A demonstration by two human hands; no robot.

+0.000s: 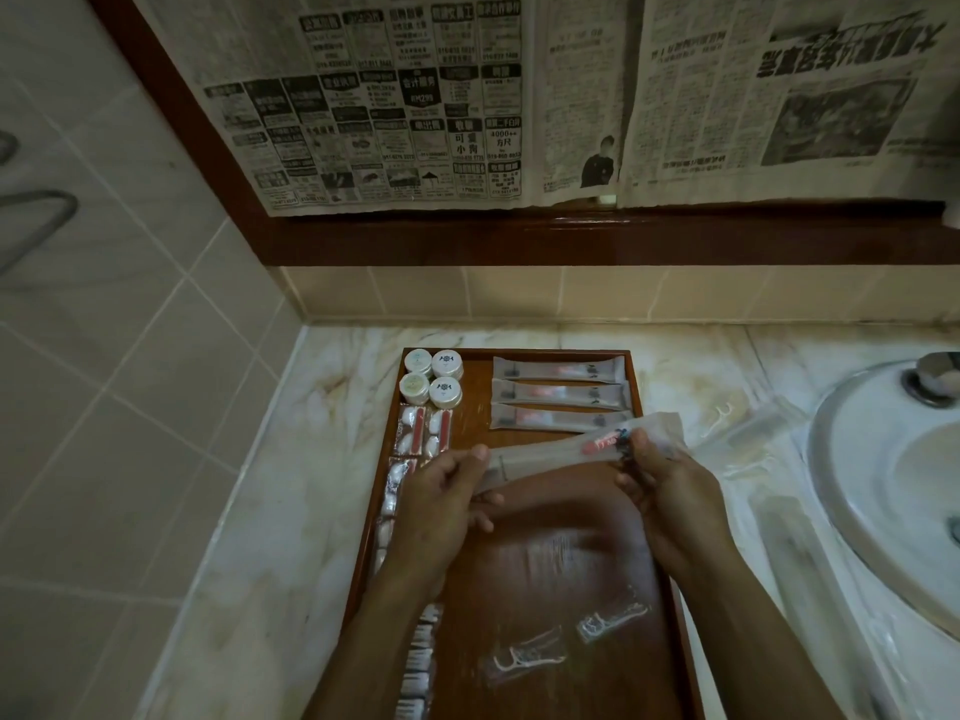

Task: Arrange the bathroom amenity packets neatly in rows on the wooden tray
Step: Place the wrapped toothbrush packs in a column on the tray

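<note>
Marble-patterned bench (270, 459) carries the wooden tray (636, 387), which sits in the corner by the tiled wall, so its left and far edges give straight lines to square the rows against. Down the tray's left side runs a column of small red-and-white packets (423, 431), laid side by side and continuing toward the viewer, with four round white jars (432, 377) grouped two by two at the far corner; I judge these small items were kept to one edge to leave the wide middle free for long things. The left hand (441, 504) pinches the near end of a long clear toothbrush packet (550, 452) between thumb and curled fingers. Across the tray's far right part lie three matching toothbrush packets (558, 393), stacked in parallel, ends roughly aligned. The held packet hangs just in front of them, slightly slanted, apparently being levelled to become the fourth row. The right hand (670, 491) grips its other end, fingers curled round it; holding both ends keeps the limp sleeve straight. Nearer the viewer, two floss pick packets (613, 618) lie askew on the bare wood, not yet lined up. Right of the tray, loose clear packets (748, 433) wait on the bench beside the white sink (852, 491).
</note>
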